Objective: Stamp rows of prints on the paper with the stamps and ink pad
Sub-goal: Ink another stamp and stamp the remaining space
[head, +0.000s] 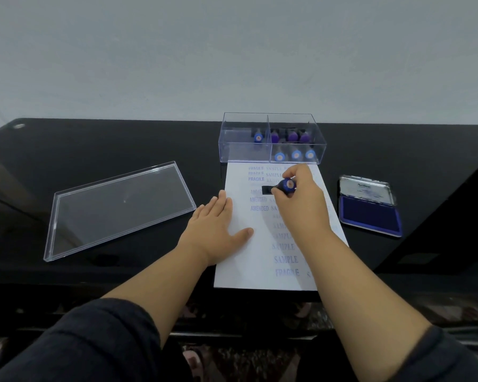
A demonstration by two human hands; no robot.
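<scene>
A white sheet of paper (249, 268) lies on the black table, printed with blue rows reading FRAGILE, SAMPLE and AMENDED. My right hand (301, 199) grips a blue-handled stamp (286, 186); its black base sits on or just above the paper's upper middle. My left hand (214, 228) rests flat on the paper's left edge, fingers straight. An open ink pad (370, 216) with a dark blue pad and raised metal lid lies to the right of the paper.
A clear plastic box (271, 139) with a divider holds several blue and purple stamps just behind the paper. Its clear lid (116, 208) lies on the table to the left. A pale wall rises behind the table.
</scene>
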